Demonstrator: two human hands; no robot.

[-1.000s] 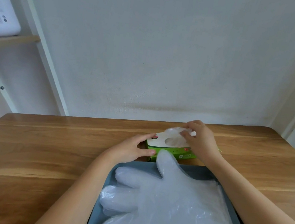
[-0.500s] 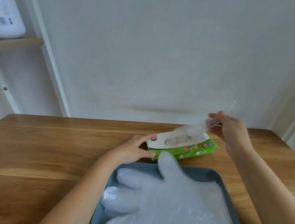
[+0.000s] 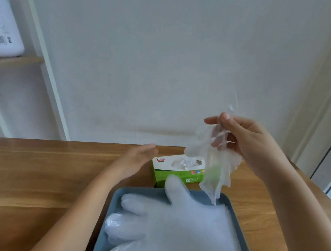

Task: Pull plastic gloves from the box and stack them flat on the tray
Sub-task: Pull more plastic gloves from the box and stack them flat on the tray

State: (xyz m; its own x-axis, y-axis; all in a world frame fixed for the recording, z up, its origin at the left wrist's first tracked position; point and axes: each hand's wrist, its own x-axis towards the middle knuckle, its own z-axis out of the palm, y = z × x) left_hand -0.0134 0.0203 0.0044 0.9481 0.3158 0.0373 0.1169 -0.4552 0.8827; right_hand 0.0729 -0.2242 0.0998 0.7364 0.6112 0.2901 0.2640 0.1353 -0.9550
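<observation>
Head view: the right hand [image 3: 242, 144] pinches a crumpled plastic glove [image 3: 214, 166], which hangs above the green box [image 3: 161, 176] near the table's [image 3: 26, 169] far edge. The left hand [image 3: 133, 163], fingers straight and holding nothing, hovers just beside the box. Stacked gloves [image 3: 177, 233] lie flat in the tray [image 3: 116, 195] at the near edge.

The table [image 3: 26, 169] is left open along its left edge; its right half is blocked by tray [image 3: 115, 198] and box [image 3: 161, 178].

Single head-worn camera is looking forward and down, sitting close over the tray [image 3: 116, 201], facing the far wall [image 3: 169, 62].
</observation>
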